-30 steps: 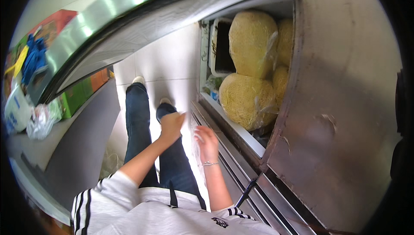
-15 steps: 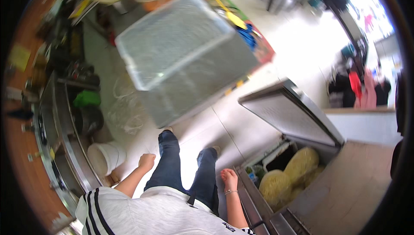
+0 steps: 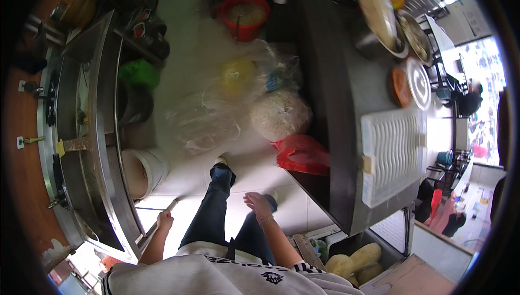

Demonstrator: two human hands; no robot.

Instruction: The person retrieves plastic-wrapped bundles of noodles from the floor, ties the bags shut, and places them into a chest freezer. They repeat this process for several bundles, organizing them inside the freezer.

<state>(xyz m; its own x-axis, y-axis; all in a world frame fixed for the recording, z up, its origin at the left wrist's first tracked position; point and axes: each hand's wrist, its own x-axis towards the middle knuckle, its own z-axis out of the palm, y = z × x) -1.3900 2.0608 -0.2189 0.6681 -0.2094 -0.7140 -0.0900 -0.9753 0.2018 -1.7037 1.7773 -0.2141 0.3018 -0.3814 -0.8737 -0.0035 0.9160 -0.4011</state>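
My left hand [image 3: 165, 220] hangs beside the left leg with its fingers curled in. Nothing shows in it. The tip of a thin bar [image 3: 173, 204] appears just beyond that hand; I cannot tell whether they touch. My right hand [image 3: 257, 203], with a bracelet at the wrist, is held in front of the right leg. Its fingers are loosely apart and hold nothing. On the floor ahead lie a large clear bag of pale contents [image 3: 281, 115], a red plastic bag [image 3: 302, 154], a blurred yellow bag [image 3: 237, 77] and crumpled clear plastic [image 3: 208, 119].
A steel sink [image 3: 95, 149] runs along the left, a white bucket [image 3: 145, 173] beside it. Farther ahead stands a red basin [image 3: 244, 18]. A dark-sided counter [image 3: 338, 94] at right carries a white ridged tray [image 3: 394, 157]. Below is an open chest holding yellowish bundles [image 3: 352, 262].
The view has swung rightward and forward, past the large grey box, bringing floor bags and the red basin into sight. My right hand has come inward, before the leg; my left hand sits lower.
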